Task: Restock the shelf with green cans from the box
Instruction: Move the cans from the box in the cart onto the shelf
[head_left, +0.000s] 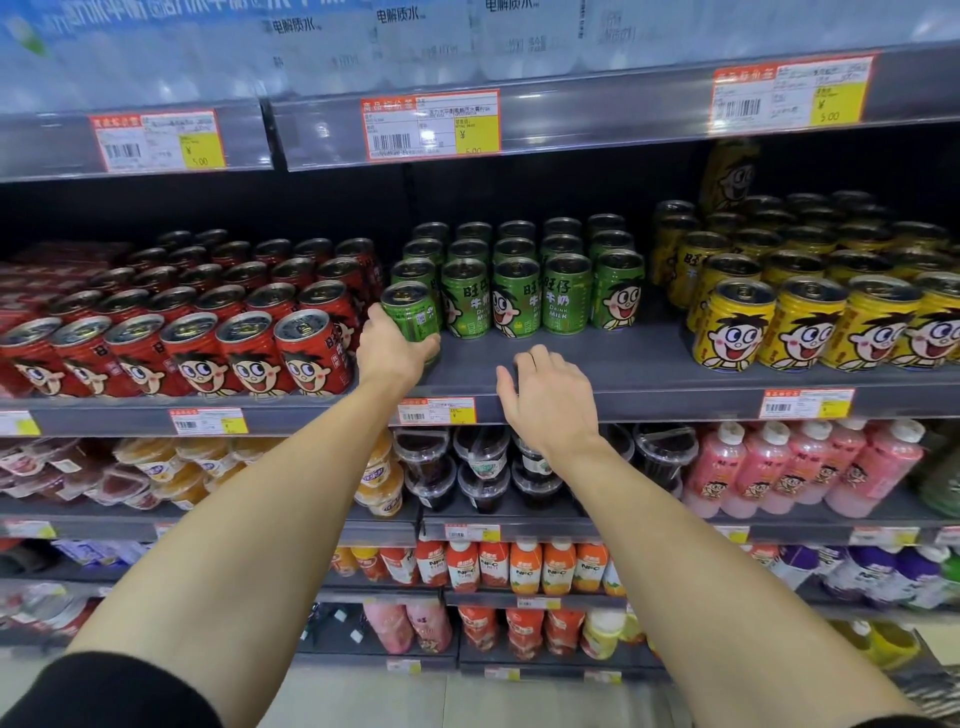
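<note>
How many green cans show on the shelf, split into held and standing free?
Green can gripped by the left hand: 1
Green cans standing free: 15 in view, in three rows of 5
Total: 16

One head-worn wide-angle view looks forward and slightly down at the shelf (649, 384) from arm's reach. The can tier sits at mid-frame, with a higher tier along the top edge and lower tiers below. Both forearms enter from the bottom corners.
</note>
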